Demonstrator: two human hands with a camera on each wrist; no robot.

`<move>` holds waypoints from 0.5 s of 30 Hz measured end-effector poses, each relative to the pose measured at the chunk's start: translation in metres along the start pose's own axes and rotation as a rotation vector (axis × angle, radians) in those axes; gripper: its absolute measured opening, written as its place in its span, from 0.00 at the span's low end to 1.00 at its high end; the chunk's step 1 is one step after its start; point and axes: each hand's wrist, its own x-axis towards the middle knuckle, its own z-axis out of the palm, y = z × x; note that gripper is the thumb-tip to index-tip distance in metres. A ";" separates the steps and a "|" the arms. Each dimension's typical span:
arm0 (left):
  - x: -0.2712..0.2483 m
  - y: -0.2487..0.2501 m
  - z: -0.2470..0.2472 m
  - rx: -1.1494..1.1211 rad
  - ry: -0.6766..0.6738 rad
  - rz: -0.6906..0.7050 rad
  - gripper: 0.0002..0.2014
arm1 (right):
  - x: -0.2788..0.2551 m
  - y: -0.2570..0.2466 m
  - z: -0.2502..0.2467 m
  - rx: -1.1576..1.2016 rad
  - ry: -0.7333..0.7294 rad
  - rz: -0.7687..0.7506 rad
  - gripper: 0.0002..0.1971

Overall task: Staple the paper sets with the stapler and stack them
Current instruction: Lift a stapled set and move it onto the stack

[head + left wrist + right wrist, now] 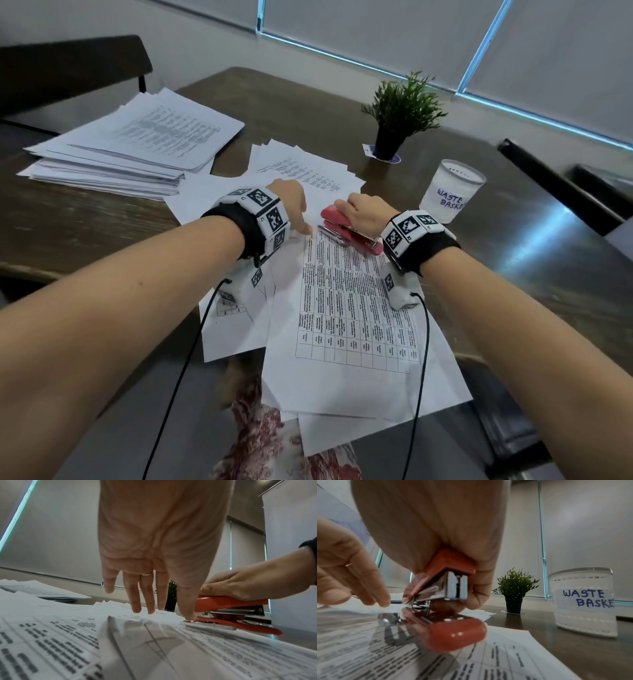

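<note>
The right hand is curled round the red metal stapler, palm on its top arm and thumb underneath; the stapler's mouth sits at the far corner of the printed white paper set with a table grid, which lies on the dark wooden counter in front of the person; the stapler's arms are still apart. The left hand has straight fingers pressing down on the same corner, thumb tip just beside the stapler's base. A tall stack of white printed papers lies at the far left; a small green plant in a black pot and a white plastic cup labelled "waste basket" stand to the right.
</note>
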 end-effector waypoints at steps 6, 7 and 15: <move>-0.007 0.006 0.008 -0.059 0.054 -0.051 0.27 | -0.006 0.012 -0.004 0.040 -0.015 -0.028 0.26; -0.008 0.009 0.006 -0.097 0.079 -0.042 0.25 | -0.006 0.013 -0.004 0.079 0.004 -0.049 0.24; -0.010 0.023 0.003 -0.279 -0.001 -0.068 0.18 | -0.007 0.016 -0.014 0.140 0.008 -0.165 0.11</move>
